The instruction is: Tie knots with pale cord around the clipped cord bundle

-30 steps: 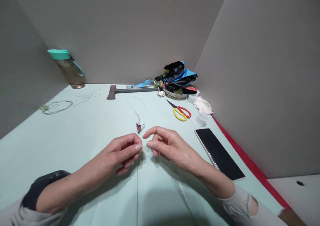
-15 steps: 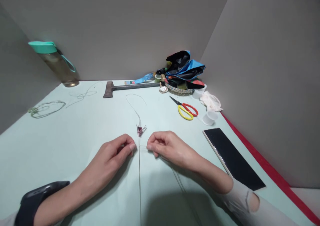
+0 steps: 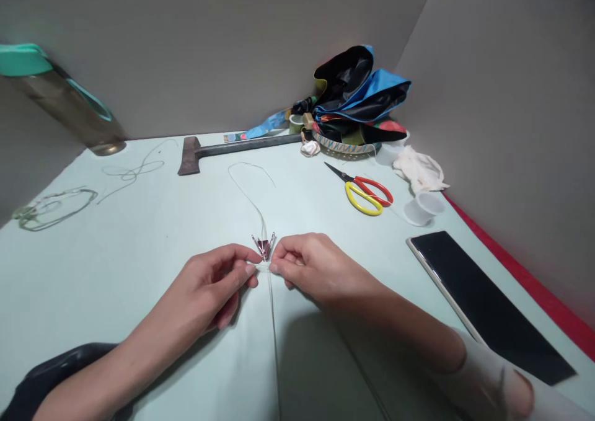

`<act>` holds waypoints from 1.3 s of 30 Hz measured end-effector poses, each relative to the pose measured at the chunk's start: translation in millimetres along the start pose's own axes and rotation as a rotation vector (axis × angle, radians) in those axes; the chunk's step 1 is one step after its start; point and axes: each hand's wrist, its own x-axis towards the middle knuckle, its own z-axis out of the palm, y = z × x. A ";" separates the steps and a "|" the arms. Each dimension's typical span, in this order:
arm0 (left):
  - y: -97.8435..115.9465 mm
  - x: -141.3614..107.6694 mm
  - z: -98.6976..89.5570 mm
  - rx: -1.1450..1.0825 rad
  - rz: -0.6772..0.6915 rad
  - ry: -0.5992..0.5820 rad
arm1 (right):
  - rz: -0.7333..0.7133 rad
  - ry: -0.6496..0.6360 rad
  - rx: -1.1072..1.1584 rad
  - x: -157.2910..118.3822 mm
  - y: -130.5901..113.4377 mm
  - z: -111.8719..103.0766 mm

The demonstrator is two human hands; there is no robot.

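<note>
A thin pale cord [image 3: 273, 334] runs from the front edge up the table to a small dark-red binder clip [image 3: 264, 247] with silver wire handles. Beyond the clip its loose end [image 3: 246, 191] curls back over the table. Just in front of the clip, my left hand [image 3: 218, 291] is closed, thumb and forefinger pinching a thin strand left of the cord. My right hand [image 3: 311, 266] pinches the strand on the other side. A short stretch of it crosses the cord between my fingertips. Another length trails below my right forearm.
Scissors [image 3: 365, 196] with red and yellow handles lie to the right, near white spools [image 3: 424, 208] and a phone [image 3: 483, 303]. At the back are an axe-like hammer [image 3: 189, 155] and a blue-black bag [image 3: 357, 98]. A bottle [image 3: 69, 98] and coiled cords [image 3: 56, 210] occupy the left.
Both hands have moved closer to each other and nearer the clip, still pinching the strand. The gap between the fingertips is narrower. The camera view has shifted closer.
</note>
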 end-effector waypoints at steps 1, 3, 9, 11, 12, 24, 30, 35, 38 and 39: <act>1.2 0.1 -0.1 -0.001 -0.008 -0.004 | 0.006 0.000 0.009 0.6 0.5 0.1; 3.0 1.0 0.5 -0.002 -0.022 -0.009 | 0.016 0.003 0.022 0.8 1.4 -0.1; 4.9 7.9 5.9 -0.018 -0.046 -0.012 | 0.020 0.014 0.045 0.0 0.8 -0.1; 5.0 9.7 6.6 -0.033 -0.050 -0.003 | 0.012 0.016 0.044 1.2 1.4 0.3; 4.9 10.1 6.4 -0.041 -0.051 0.003 | 0.007 0.018 0.043 1.8 1.9 0.4; -6.6 3.0 -0.8 -0.169 -0.066 0.091 | -0.092 0.071 0.012 -0.1 -1.2 -2.2; -5.7 3.0 1.7 -0.201 -0.046 0.120 | -0.097 0.123 0.010 -0.1 -3.8 5.6; -3.6 -1.1 3.9 -0.240 -0.055 0.159 | -0.132 0.156 0.002 3.4 5.1 16.7; -2.2 -5.2 6.8 -0.290 -0.074 0.181 | -0.161 0.171 0.007 4.7 9.0 22.6; -1.9 -6.2 8.1 -0.312 -0.083 0.183 | -0.165 0.174 0.012 5.0 9.5 24.2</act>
